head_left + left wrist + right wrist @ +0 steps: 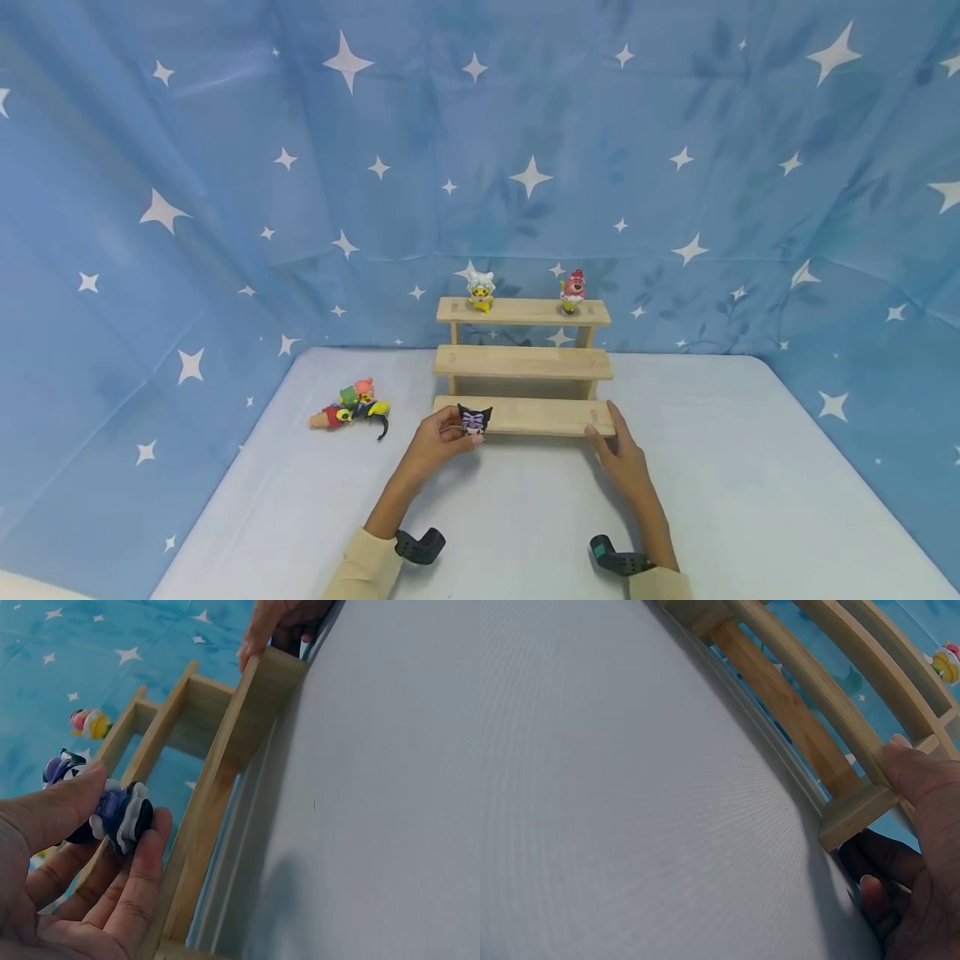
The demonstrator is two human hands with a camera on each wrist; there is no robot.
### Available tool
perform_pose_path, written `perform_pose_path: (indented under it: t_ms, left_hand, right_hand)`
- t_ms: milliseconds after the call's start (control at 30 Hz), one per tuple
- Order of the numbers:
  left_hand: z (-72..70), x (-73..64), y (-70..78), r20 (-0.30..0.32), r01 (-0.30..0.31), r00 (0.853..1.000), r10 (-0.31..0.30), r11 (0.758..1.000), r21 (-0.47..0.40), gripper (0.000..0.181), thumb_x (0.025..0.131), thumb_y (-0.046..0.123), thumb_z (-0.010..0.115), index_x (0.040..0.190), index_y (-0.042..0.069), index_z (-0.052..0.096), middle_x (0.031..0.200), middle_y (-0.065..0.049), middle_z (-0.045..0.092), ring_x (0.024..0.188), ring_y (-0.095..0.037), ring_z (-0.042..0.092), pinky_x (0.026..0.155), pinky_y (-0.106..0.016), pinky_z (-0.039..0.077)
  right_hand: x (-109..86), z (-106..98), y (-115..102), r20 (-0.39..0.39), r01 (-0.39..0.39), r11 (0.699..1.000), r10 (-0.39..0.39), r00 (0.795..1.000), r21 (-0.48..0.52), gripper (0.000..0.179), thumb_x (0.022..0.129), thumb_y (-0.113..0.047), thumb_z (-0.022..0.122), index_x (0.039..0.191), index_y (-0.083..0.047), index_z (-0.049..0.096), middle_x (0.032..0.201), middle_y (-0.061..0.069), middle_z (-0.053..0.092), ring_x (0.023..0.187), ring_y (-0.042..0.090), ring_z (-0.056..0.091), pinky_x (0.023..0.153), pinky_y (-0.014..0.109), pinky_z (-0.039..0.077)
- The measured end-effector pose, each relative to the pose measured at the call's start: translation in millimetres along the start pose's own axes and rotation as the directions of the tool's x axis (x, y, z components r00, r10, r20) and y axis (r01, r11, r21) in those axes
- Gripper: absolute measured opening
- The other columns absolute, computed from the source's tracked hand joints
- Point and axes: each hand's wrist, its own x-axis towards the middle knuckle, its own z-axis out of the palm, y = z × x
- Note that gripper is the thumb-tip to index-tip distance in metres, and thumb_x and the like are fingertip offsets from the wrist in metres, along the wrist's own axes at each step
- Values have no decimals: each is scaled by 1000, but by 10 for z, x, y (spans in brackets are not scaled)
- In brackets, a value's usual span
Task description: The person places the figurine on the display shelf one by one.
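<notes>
Black-and-purple! Pinching the figurine (pixel 474 419) with left fingers (pixel 142 889) by the wooden shelf (pixel 525 363), lower left; gripping its right end with right fingers (pixel 889 859). Could topple top-tier figurines (pixel 481 293) by jolting it.

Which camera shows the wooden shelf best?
Head view: the wooden shelf shows all three tiers from the front. Left wrist view: aslant, partly behind the left hand. Right wrist view: aslant and cropped.

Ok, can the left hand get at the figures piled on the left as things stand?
Probably not to grasp one yet: the left hand holds the black figure. Otherwise the way looks free, with nothing visible between that hand and the pile.
</notes>
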Motion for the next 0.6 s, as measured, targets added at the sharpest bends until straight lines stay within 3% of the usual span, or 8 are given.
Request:
perform_pose_path:
  t_ms: [133,333,467,600]
  left_hand:
    - [133,115,37,-3,-41,999,41,999,25,39,85,13,76,118,1,60,112,-14,66,95,-18,69,78,-26,55]
    - [381,282,158,-10,-48,999,48,998,-31,35,82,15,79,108,0,62,108,-17,67,79,-27,74,72,-35,60]
    - [578,367,227,0,-50,999,50,996,-74,34,83,14,79,109,0,62,110,-15,66,74,-20,74,71,-31,60]
    - [789,432,270,-9,-74,997,74,994,-80,34,84,13,77,111,0,63,113,-16,65,75,-24,74,70,-31,60]
  right_hand:
    - [-3,9,-11,-1,-1,1000,1,1000,0,81,99,-53,45,158,-12,7,162,20,14,148,43,16,117,58,17]
    - [25,10,1,-6,3,1000,-3,1000,0,81,99,-53,45,158,-12,6,162,19,14,148,42,16,118,57,17]
    - [31,4,2,-7,1,1000,-1,1000,-10,81,100,-53,45,158,-12,7,162,21,14,148,43,16,118,57,17]
    - [17,18,11,0,-14,1000,14,1000,-18,81,99,-54,45,158,-13,7,162,21,14,147,45,17,117,59,17]
